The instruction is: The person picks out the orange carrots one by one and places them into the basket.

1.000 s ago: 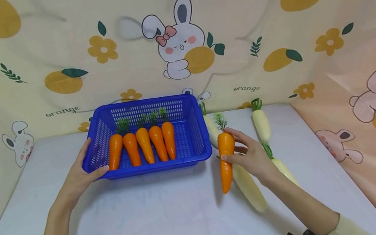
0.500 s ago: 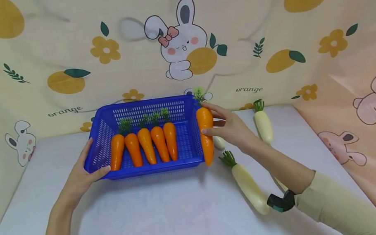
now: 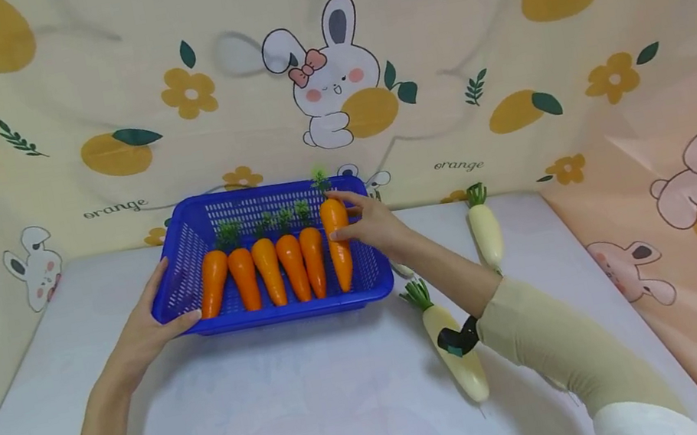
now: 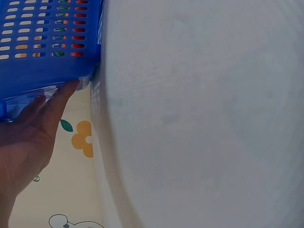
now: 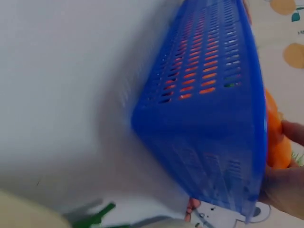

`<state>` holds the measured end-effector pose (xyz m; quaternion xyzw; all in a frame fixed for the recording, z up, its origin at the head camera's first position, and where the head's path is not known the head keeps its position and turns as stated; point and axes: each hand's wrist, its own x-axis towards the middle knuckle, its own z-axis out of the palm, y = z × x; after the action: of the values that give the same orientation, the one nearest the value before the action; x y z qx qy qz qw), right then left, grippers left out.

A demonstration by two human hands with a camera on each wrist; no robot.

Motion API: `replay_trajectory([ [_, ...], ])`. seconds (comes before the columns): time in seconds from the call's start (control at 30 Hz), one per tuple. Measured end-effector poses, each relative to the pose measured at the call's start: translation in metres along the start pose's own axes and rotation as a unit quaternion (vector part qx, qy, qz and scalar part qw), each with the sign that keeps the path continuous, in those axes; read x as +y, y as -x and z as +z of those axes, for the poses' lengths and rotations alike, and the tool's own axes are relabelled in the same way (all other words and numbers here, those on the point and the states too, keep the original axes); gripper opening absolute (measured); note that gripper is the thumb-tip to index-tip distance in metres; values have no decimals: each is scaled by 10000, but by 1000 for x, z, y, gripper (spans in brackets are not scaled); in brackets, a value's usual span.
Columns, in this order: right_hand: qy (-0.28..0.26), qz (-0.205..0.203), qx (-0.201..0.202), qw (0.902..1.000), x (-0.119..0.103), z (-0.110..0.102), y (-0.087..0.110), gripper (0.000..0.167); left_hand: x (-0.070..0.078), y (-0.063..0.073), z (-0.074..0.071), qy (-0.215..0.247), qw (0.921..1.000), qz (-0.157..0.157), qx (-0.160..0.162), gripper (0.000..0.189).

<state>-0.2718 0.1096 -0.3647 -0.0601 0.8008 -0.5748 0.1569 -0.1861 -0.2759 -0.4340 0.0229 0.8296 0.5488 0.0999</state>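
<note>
A blue plastic basket with slotted walls stands at the back of the table. Several orange carrots with green tops lie side by side inside it. My left hand grips the basket's left end, thumb over the front rim and fingers along the outer side; the left wrist view shows the hand against the blue wall. My right hand pinches another carrot over the basket's right part, to the right of the row. In the right wrist view that carrot shows partly behind the rim.
White radishes lie on the table to the right: one toward the back, one partly under the right forearm, another mostly hidden behind the basket and hand. A printed cloth hangs behind the table.
My right hand has carried the carrot leftward and up, from above the radishes, across the basket's right rim to inside it. The left hand keeps its grip on the basket.
</note>
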Motion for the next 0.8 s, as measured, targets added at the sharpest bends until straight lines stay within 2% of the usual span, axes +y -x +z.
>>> replay_trajectory([
  [0.17,-400,213,61,9990,4,14,-19,72,1,0,0,-25,10000,-61,-33,100],
  [0.3,-544,459,280,9971,11,25,-34,73,1,0,0,-40,10000,-43,-51,99],
  [0.5,-429,855,571,9938,22,36,-47,74,-1,0,0,15,10000,28,-56,99],
  [0.8,-119,962,705,9928,25,40,-49,74,0,0,-1,68,9999,27,-79,100],
])
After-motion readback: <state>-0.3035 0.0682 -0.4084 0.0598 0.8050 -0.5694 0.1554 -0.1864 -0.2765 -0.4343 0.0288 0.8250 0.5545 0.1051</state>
